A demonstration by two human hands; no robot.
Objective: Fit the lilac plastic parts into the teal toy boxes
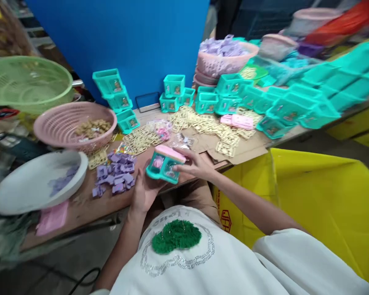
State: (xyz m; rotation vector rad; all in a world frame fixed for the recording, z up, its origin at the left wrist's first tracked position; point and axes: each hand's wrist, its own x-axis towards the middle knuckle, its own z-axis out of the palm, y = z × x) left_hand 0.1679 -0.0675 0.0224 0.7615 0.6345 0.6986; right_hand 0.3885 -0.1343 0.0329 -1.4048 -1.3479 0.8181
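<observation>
A small teal plastic toy box (162,174) with a pink lid (167,153) is tilted just above the near edge of the table. Pink pieces show through its side openings. My right hand (197,164) grips its right end, with fingers over the lid and side. Cupped under the left end is my left hand (146,191), its thumb raised beside the box and its other fingers partly hidden. A heap of purple plastic parts (118,174) lies left of my left hand. Behind the box are a clear plastic bag (183,141) and flat cream lattice pieces (141,139).
Teal boxes (174,86) stand stacked along the back and right. At left are a pink basket (49,123) with tan pieces, a white basin (27,180) and a green basket (27,82). Two pink lids (236,121) lie right. A yellow bin (320,192) stands beside me.
</observation>
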